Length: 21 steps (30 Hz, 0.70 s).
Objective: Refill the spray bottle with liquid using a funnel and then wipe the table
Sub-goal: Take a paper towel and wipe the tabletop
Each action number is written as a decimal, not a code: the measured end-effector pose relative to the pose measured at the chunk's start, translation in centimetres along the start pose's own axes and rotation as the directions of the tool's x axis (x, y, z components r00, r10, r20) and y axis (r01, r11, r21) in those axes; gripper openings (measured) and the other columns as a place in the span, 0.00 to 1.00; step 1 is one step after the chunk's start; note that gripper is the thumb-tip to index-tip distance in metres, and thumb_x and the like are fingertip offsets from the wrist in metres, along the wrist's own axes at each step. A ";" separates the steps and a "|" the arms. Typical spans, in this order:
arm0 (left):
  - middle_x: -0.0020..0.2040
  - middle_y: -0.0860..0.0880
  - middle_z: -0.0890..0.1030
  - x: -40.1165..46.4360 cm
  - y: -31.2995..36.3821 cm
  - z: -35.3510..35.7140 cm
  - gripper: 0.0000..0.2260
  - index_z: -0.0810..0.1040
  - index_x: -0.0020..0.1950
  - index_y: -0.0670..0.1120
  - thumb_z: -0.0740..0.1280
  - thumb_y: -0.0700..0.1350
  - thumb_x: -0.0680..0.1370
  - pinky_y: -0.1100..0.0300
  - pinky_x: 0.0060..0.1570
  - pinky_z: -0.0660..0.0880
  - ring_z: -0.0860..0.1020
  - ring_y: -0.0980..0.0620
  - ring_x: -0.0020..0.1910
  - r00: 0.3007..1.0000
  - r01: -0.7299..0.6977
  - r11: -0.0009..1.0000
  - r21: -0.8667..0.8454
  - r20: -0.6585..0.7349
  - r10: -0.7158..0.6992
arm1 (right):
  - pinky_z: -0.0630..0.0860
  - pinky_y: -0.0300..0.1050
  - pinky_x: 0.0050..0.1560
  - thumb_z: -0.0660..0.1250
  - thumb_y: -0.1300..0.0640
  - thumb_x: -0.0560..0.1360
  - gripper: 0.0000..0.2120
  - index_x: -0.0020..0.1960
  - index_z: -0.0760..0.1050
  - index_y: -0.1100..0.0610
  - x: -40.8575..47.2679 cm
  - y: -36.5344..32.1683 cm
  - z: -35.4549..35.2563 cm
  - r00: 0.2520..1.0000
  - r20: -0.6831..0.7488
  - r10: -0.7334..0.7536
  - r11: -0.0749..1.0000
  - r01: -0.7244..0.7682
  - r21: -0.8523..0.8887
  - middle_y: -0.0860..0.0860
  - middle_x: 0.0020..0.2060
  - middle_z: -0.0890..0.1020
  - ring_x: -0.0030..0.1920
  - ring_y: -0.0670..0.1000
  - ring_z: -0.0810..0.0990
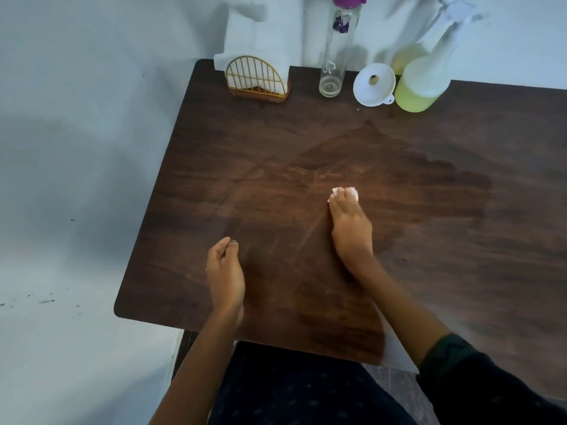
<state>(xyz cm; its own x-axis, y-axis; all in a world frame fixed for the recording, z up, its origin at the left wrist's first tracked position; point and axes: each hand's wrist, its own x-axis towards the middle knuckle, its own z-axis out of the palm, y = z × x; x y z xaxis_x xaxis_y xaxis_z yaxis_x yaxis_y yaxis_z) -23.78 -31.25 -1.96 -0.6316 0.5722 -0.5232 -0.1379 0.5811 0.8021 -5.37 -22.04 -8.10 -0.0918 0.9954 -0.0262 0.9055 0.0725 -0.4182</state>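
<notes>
Now, entries as we observe them from the head view:

Table: we see a dark wood-grain table with a rounded near-left corner, set against a pale wall.

Right hand: our right hand lies palm-down near the middle of the table, fingers pressing a small white tissue; only the wad's far end shows past the fingertips. We read the fingers as bent over the wad, holding it against the wood.

Left hand: our left hand sits toward the near-left part of the table, well apart from the right hand, fingers loosely curled with thumb near the fingertips. We see nothing held in it.

Wet patch: a darker damp area spreads over the table's middle and to the right of the right hand.

Spray bottle: the spray bottle stands at the far edge, white trigger head on, yellow-green liquid in its lower part.

Funnel: a white funnel lies just left of the spray bottle, touching or nearly so; we cannot tell which.

Glass bottle: a tall clear glass bottle with a purple cap stands left of the funnel.

Napkin holder: a gold wire napkin holder with white napkins stands at the far-left corner.
</notes>
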 end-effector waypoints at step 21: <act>0.73 0.50 0.67 3.5 -0.9 -2.3 0.24 0.63 0.74 0.49 0.50 0.58 0.82 0.59 0.70 0.60 0.66 0.53 0.70 0.994 0.030 0.998 -0.055 -0.104 -0.036 | 0.55 0.43 0.74 0.57 0.46 0.77 0.24 0.66 0.73 0.60 0.9 -5.7 3.9 0.527 0.328 -0.784 0.592 0.793 0.142 0.57 0.66 0.75 0.69 0.57 0.70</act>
<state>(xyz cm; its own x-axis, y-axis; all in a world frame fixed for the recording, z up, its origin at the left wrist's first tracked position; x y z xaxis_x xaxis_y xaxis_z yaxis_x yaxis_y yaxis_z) -27.63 -31.15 -3.84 -0.7020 0.4879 -0.5189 -0.1989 0.5653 0.8006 -12.19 -21.82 -9.26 -0.8944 0.4470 0.0161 0.4045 0.8237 -0.3973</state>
